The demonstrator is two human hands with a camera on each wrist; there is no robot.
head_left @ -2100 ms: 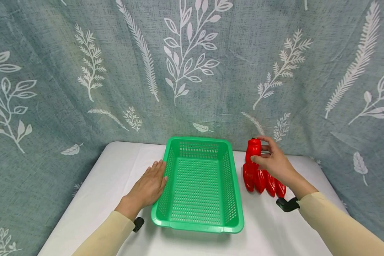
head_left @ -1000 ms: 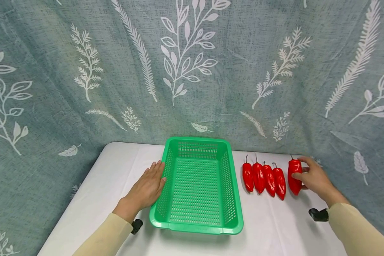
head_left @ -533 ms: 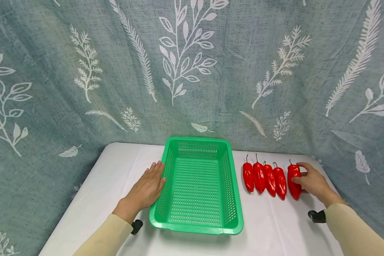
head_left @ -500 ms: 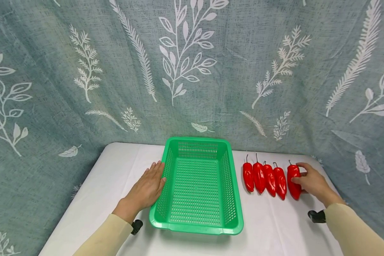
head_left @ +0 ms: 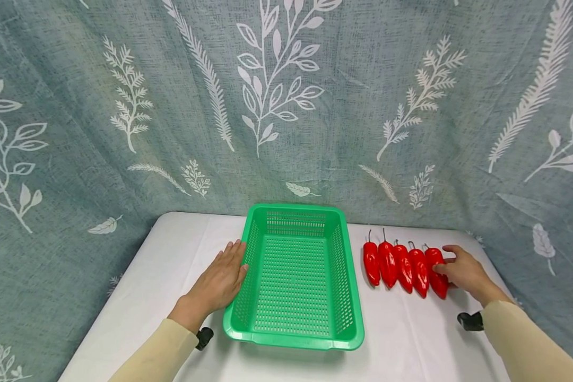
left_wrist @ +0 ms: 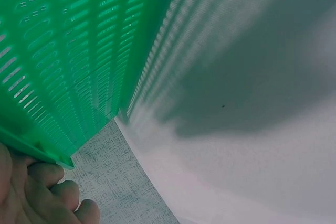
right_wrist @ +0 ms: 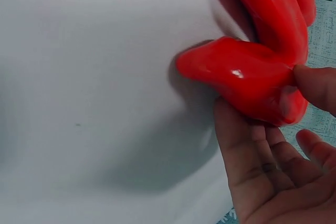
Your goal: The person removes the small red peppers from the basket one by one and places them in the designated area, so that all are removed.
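Several glossy red peppers (head_left: 388, 265) lie side by side in a row on the white table, right of the green basket. My right hand (head_left: 465, 271) holds the rightmost red pepper (head_left: 435, 257), thumb on its top and fingers along its right side. In the right wrist view this pepper (right_wrist: 236, 72) lies against its neighbour (right_wrist: 273, 9), with the thumb (right_wrist: 317, 87) near its stem end. My left hand (head_left: 219, 276) rests with straight fingers on the left rim of the green basket (head_left: 293, 342). From the left wrist, curled-looking fingertips (left_wrist: 65, 195) show by the rim.
The perforated green basket stands in the middle of the white-covered table (head_left: 172, 260), with nothing in it. A grey-green curtain with white leaf prints (head_left: 286, 106) hangs right behind the table's far edge and around its sides.
My right hand carried a pepper from above the row to its right end, lowered it, then slid it left against the others. The left hand stayed on the basket rim.
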